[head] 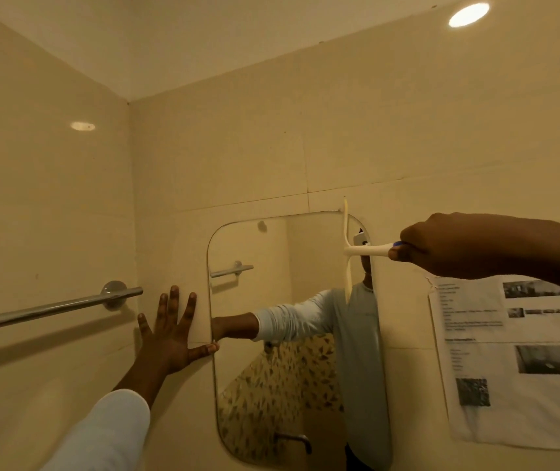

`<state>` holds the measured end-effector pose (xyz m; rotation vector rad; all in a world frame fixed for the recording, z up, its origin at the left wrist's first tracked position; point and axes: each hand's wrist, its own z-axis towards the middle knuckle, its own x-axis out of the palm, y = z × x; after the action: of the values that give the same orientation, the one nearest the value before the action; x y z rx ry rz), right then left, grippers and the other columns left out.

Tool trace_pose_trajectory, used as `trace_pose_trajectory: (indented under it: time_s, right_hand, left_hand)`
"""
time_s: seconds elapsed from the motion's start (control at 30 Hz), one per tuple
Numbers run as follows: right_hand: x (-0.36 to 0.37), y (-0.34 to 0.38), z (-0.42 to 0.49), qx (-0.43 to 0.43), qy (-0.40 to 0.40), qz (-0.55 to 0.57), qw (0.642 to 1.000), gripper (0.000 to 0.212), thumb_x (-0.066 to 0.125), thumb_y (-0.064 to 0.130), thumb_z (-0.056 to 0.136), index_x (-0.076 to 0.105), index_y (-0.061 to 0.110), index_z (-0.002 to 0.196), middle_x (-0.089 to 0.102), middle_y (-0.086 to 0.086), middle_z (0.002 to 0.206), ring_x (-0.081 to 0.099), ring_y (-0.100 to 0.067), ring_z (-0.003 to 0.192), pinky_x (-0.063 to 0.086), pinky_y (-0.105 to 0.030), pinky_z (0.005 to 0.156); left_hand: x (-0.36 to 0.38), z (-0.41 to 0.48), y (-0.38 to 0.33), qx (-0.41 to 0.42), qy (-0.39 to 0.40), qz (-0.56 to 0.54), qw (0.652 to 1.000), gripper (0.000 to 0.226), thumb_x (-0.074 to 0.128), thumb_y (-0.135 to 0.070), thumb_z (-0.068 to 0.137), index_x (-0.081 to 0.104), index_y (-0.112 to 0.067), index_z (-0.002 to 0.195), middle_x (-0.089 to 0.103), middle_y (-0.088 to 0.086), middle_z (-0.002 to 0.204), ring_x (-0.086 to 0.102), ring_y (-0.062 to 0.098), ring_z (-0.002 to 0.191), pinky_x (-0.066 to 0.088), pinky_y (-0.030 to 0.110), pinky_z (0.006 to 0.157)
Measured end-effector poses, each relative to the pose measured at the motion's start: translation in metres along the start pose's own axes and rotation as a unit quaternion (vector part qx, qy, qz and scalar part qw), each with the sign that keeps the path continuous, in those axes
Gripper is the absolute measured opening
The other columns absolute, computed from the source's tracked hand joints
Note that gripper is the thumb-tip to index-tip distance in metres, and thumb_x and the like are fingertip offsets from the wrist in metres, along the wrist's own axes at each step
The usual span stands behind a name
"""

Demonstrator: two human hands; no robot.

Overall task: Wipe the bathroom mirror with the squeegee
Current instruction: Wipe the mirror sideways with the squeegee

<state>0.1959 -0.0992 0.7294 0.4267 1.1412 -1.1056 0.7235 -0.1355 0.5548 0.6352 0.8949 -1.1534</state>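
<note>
Right hand [441, 246] gripping squeegee [367, 250] handle, blade upright against mirror [272, 368]. Left hand [170, 338] flat, fingers spread, on wall [238, 147] between towel bar [51, 309] and mirror.

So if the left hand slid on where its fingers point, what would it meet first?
Likely nothing: the left hand points up bare wall tile; the towel rail ends just left.

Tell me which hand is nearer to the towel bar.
Left. The left hand lies flat on the wall just right of the towel bar, beside the mirror. The right hand grips the squeegee at the mirror's upper right corner, much farther away.
</note>
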Motion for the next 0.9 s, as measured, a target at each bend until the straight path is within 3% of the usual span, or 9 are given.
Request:
trace_pose_trajectory:
  time_s: [0.33,0.53,0.63,0.7,0.8,0.83,0.9]
  right_hand:
    - [0.006,-0.01,-0.016,0.023,-0.009,-0.027,0.999,0.039,0.034,0.06,0.107,0.053,0.031,0.089,0.06,0.004,0.073,0.047,-0.007,0.055,0.035,-0.017,0.052]
    - [0.002,-0.026,-0.039,0.046,-0.056,-0.028,0.997,0.079,0.002,0.087,0.065,0.055,0.035,0.093,0.066,0.002,0.07,0.056,-0.008,0.053,0.044,-0.018,0.049]
    - [0.006,0.001,-0.04,0.016,-0.069,0.014,0.997,0.073,0.005,0.086,0.07,0.053,0.036,0.09,0.063,0.003,0.066,0.05,-0.005,0.045,0.04,-0.012,0.043]
    - [0.013,0.036,-0.03,-0.032,-0.054,0.024,0.998,0.061,0.013,0.081,0.085,0.053,0.036,0.095,0.062,0.004,0.07,0.051,-0.004,0.049,0.041,-0.013,0.045]
    - [0.033,0.092,-0.002,-0.113,-0.039,0.017,0.993,0.035,0.036,0.053,0.111,0.058,0.027,0.117,0.064,0.004,0.088,0.062,-0.009,0.071,0.057,-0.023,0.068]
    - [0.039,0.111,0.01,-0.135,-0.04,0.011,0.99,0.031,0.04,0.047,0.113,0.059,0.024,0.12,0.063,0.003,0.09,0.063,-0.011,0.075,0.06,-0.029,0.077]
    - [0.049,0.147,0.033,-0.162,-0.035,0.033,0.986,0.026,0.045,0.041,0.112,0.059,0.021,0.12,0.061,0.004,0.089,0.061,-0.012,0.076,0.061,-0.035,0.081]
  left_hand:
    - [0.001,0.002,0.002,0.007,0.003,-0.012,1.0,0.135,0.023,-0.107,0.051,-0.037,-0.036,0.148,-0.053,0.001,0.151,-0.047,0.026,0.141,-0.008,0.074,0.115]
    - [0.002,0.003,0.002,0.012,0.0,-0.017,1.0,0.134,0.036,-0.103,0.058,-0.038,-0.036,0.148,-0.053,0.002,0.151,-0.047,0.028,0.142,-0.008,0.073,0.115]
    - [0.001,0.003,0.0,0.011,0.002,-0.017,1.0,0.133,0.037,-0.102,0.06,-0.04,-0.037,0.147,-0.054,0.002,0.151,-0.046,0.028,0.142,-0.008,0.073,0.116]
    - [0.0,0.0,0.0,0.009,0.007,-0.012,1.0,0.133,0.037,-0.102,0.06,-0.041,-0.037,0.146,-0.055,0.002,0.15,-0.047,0.029,0.141,-0.007,0.073,0.116]
    - [-0.001,-0.001,-0.001,0.007,0.01,-0.005,1.0,0.132,0.035,-0.103,0.06,-0.042,-0.037,0.145,-0.056,0.002,0.149,-0.046,0.03,0.142,-0.007,0.073,0.116]
    - [-0.001,-0.001,-0.001,0.007,0.011,-0.007,1.0,0.132,0.034,-0.103,0.06,-0.042,-0.037,0.145,-0.055,0.002,0.149,-0.046,0.029,0.142,-0.007,0.073,0.116]
    - [-0.001,-0.001,0.0,0.011,0.007,-0.01,1.0,0.131,0.035,-0.103,0.06,-0.041,-0.037,0.146,-0.055,0.002,0.15,-0.046,0.029,0.142,-0.007,0.073,0.116]
